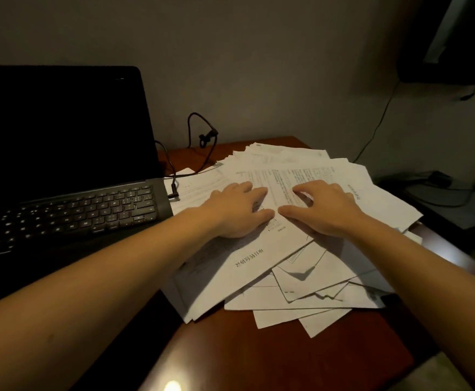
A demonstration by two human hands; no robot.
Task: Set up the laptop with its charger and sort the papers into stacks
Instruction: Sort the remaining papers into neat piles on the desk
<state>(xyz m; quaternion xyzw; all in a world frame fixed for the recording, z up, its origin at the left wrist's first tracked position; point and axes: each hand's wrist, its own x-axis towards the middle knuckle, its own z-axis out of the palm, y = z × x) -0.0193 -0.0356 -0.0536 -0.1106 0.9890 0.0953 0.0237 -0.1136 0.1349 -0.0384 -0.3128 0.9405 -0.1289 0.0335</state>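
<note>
White printed papers [230, 277] in loose fanned heap on red-brown table [258, 359], right of open dark laptop [70, 213]. Left hand [237, 211] flat, fingers [256, 192] together, pressing top sheet; right hand [325, 207] beside, fingers bent, tips on sheet.

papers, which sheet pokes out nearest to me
The blank sheet whose corner juts toward you, right of centre. It lies under the others and comes nearer than the headed sheet below the left hand.
</note>
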